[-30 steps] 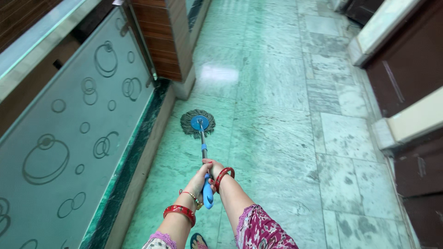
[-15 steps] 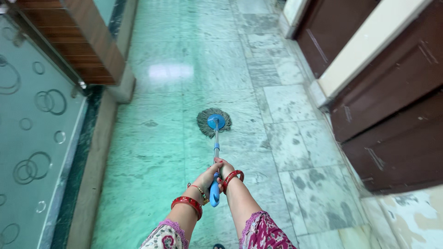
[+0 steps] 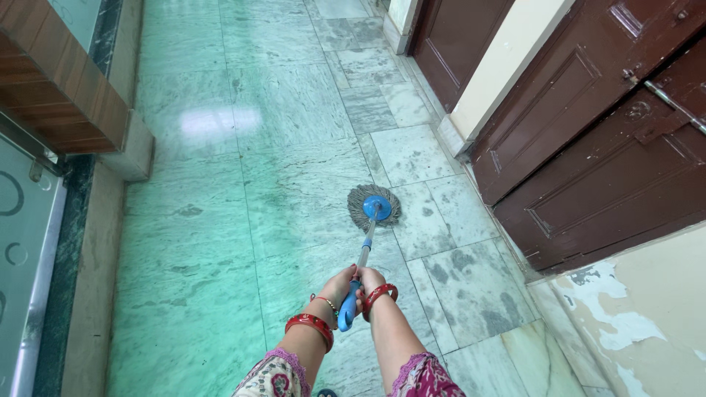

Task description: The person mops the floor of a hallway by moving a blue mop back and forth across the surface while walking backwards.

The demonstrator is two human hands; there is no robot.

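Blue mop [image 3: 373, 209] shifted right, nearer doors [image 3: 588, 140]

We see our spin mop [image 3: 365, 234], round grey string head with blue hub spread flat on the green marble floor [image 3: 220, 220], thin metal pole slanting back to a blue grip, near the brown doors [image 3: 588, 147]

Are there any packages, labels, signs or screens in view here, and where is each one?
None in view: no package, label, sign or screen.
Only a blue-handled mop on the green marble floor, held by both hands, left hand and right hand, with brown wooden doors at the right.
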